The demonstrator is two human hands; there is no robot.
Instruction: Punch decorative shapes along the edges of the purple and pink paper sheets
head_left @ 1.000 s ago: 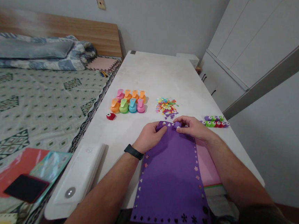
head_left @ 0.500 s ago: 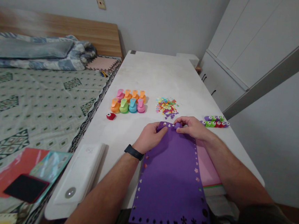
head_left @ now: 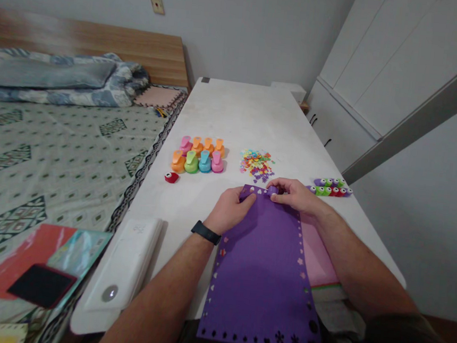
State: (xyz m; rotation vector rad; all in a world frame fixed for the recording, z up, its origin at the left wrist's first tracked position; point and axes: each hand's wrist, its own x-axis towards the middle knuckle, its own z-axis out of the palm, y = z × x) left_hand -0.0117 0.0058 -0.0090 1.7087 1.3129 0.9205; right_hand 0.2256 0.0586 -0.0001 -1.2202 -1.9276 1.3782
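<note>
A purple sheet (head_left: pixel 262 270) with shaped holes punched along its edges hangs from the table toward my lap. My left hand (head_left: pixel 233 206) pinches its top left corner, thumb on top. At the top edge, right of the middle, my right hand (head_left: pixel 292 195) grips a small purple craft punch (head_left: pixel 272 192), which sits on the sheet's edge. Heart-shaped holes show between the two hands. Just beyond the sheet lies a pile of colourful punched paper bits (head_left: pixel 257 164), purple ones nearest. Pink sheets (head_left: pixel 317 251) lie beneath the purple one on the right.
Larger craft punches (head_left: pixel 198 155) stand in two rows at left, with a red punch (head_left: pixel 171 177) in front. Small eyed punches (head_left: pixel 331 187) line the right side. A white device (head_left: pixel 126 264) lies at the table's left edge, and a black tablet (head_left: pixel 42 285) on the bed.
Both hands keep their hold at the sheet's top edge with hardly any movement. The whole view has shifted very slightly.
</note>
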